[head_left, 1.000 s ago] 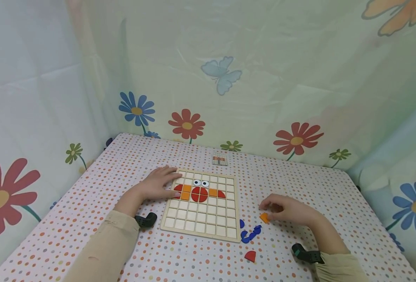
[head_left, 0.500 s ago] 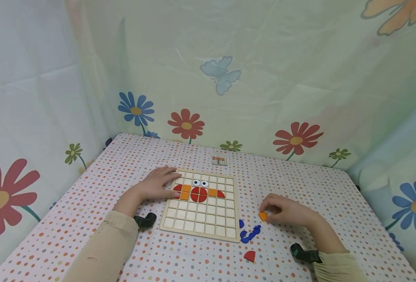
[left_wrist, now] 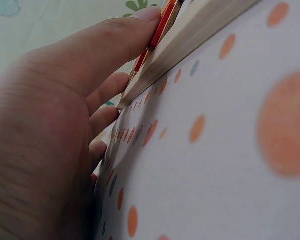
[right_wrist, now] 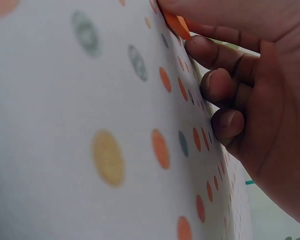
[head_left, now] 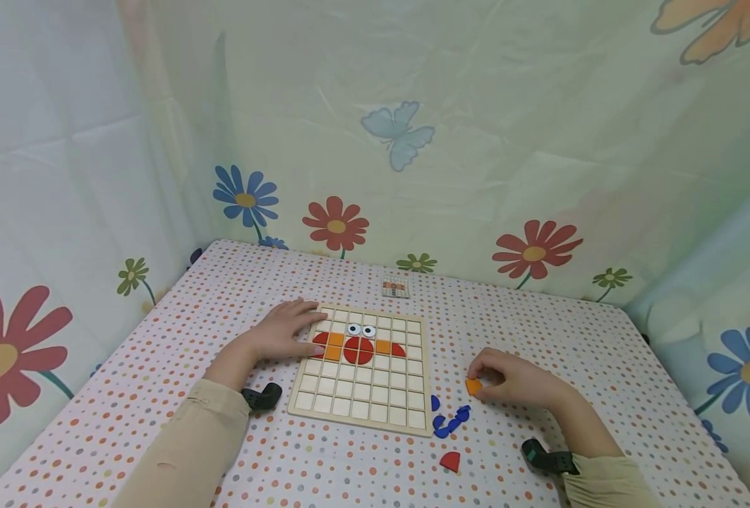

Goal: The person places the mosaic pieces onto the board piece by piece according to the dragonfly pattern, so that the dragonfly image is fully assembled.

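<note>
- Through the head camera I have the right hand pinching an orange piece between thumb and fingers, low over the dotted desk; I can't tell whether the piece touches the surface.
- My right wrist view shows the same pinch from close up, the other fingers bent in near the desk.
- The orange piece lies off the right side of the wooden board, at the tips of the right hand and well apart from the left hand, with most of the board between.
- I see the left hand spread along the board's left edge, its fingers toward the far left corner and its thumb on a red end piece; it grips no loose piece.
- Inward from that thumb I make out two orange squares, then a red circle with two eye pieces above it, another orange square and a red quarter toward the board's right edge.
- Several blue pieces lie just off the board's near right corner, between it and the right hand.
- A loose red wedge sits closer to the desk's near edge.
- Past the board, toward the desk's far edge, I see a small patterned card.
</note>
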### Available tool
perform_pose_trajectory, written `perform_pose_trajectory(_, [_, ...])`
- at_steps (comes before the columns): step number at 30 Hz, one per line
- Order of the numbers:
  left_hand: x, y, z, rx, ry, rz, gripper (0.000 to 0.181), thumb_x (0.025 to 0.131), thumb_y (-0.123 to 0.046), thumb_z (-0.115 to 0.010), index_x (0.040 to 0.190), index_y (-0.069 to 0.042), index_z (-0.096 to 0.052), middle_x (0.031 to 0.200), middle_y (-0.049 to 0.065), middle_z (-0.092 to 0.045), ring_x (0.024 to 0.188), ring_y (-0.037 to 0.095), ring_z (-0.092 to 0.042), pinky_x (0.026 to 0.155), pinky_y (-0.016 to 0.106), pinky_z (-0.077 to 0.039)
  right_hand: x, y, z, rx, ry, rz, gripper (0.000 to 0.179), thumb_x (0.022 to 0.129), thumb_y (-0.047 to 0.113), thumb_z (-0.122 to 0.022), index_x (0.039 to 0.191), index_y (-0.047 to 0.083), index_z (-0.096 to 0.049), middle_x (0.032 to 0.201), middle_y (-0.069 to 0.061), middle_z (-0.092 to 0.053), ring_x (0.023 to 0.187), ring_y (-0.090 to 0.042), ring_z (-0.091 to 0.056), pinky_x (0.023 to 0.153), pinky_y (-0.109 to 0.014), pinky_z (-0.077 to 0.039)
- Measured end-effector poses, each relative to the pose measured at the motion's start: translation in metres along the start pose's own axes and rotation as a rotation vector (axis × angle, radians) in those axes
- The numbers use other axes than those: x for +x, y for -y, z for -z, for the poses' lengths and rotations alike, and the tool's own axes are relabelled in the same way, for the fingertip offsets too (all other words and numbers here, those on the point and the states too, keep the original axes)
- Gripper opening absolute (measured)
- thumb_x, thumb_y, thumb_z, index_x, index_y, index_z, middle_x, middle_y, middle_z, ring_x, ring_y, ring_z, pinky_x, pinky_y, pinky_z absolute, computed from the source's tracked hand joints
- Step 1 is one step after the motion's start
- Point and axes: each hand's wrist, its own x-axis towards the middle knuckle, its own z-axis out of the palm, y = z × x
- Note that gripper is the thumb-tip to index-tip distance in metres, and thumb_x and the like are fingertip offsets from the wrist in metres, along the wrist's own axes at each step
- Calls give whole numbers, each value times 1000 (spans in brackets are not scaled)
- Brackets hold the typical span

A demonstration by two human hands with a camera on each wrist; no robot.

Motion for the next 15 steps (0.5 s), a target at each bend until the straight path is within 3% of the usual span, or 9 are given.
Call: perform_pose_trajectory(15, [-2,-3,0,-5,-3,11,78,85,-65,-62,151,-30,-41,163,2,-27,154,34,-11,124,58,-11,11,23,3,-63,-144,-102,19,88,20,-75,103,22,-64,91,5,-59,77,-13,-50,63,-23,-44])
